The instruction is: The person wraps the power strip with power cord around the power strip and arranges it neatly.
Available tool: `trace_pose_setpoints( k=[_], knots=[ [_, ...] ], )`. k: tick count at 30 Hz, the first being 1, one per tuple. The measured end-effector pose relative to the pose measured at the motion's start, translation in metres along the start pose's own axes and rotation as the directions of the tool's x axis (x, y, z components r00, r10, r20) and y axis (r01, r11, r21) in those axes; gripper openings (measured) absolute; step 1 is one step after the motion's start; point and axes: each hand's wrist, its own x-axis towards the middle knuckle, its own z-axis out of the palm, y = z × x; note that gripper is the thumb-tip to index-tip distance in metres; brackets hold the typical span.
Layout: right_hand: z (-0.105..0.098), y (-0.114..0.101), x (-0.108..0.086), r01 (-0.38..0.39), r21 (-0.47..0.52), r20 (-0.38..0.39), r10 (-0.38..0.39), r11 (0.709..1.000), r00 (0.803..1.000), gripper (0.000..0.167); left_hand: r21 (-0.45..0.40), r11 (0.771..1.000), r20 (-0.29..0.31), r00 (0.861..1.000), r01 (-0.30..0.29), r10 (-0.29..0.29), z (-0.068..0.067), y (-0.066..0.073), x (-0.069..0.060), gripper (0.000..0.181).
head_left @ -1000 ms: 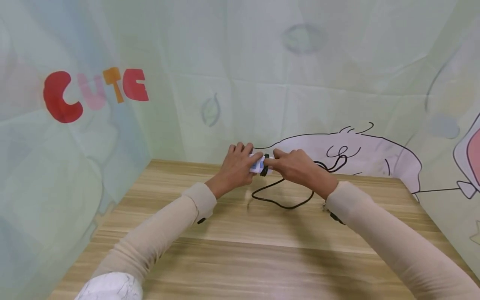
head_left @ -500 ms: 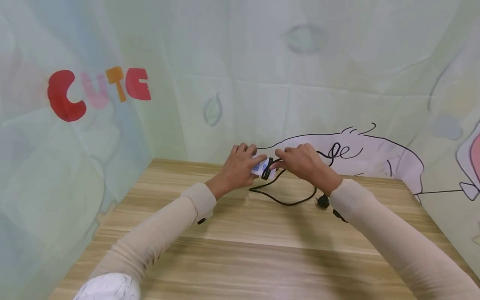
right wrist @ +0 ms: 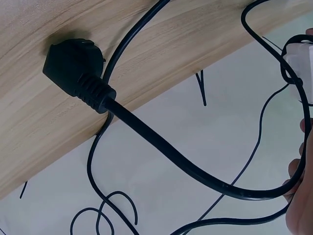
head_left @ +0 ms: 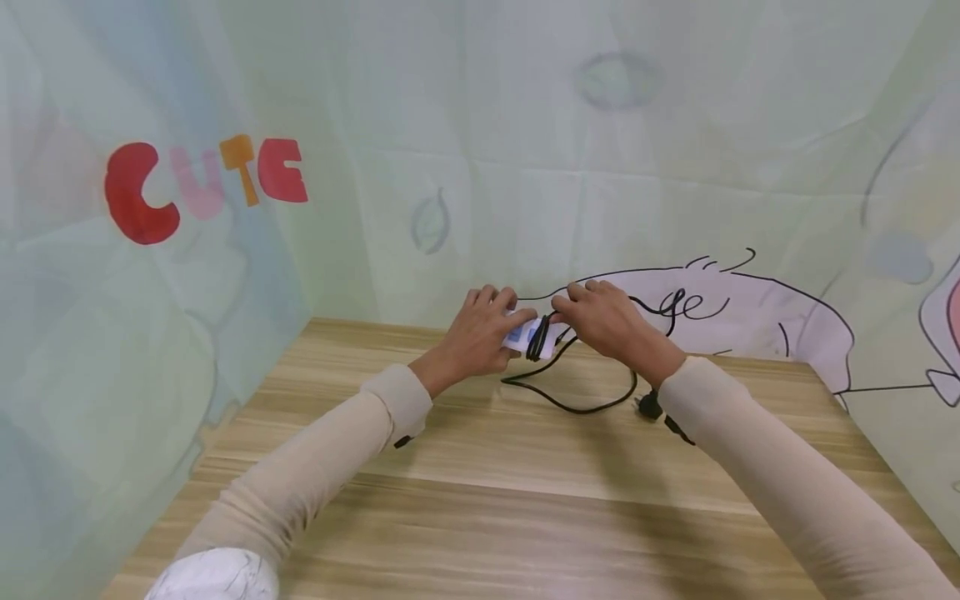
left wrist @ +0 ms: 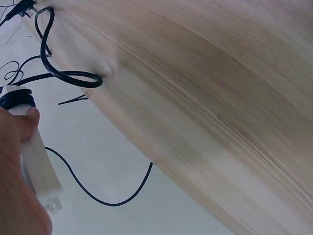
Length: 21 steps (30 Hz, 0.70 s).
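A white power strip with blue sockets is gripped by my left hand near the table's back edge; in the left wrist view the thumb and palm lie round its white body. Several turns of black cable wrap its right end. My right hand pinches the black cable just right of the strip, and in the right wrist view the cable runs into the curled fingers. The black plug hangs or lies below the right wrist; it shows large in the right wrist view.
A loose cable loop droops over the wooden table below the hands. Behind the table's back edge hangs a printed cloth with line drawings, and coloured letters are on the left side.
My right hand has moved off the strip's end, up and slightly right, drawing cable along. The plug has come into fuller view beside the right wrist. My left hand keeps its grip.
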Motion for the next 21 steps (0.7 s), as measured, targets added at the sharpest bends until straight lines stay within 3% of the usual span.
trace_pose_setpoints(
  k=[21],
  knots=[
    [0.018, 0.004, -0.002, 0.066, 0.022, -0.075, -0.064, 0.998, 0.995, 0.014, -0.144, 0.989, 0.026, 0.999, -0.036, 0.040, -0.004, 0.004, -0.006, 0.060]
  ],
)
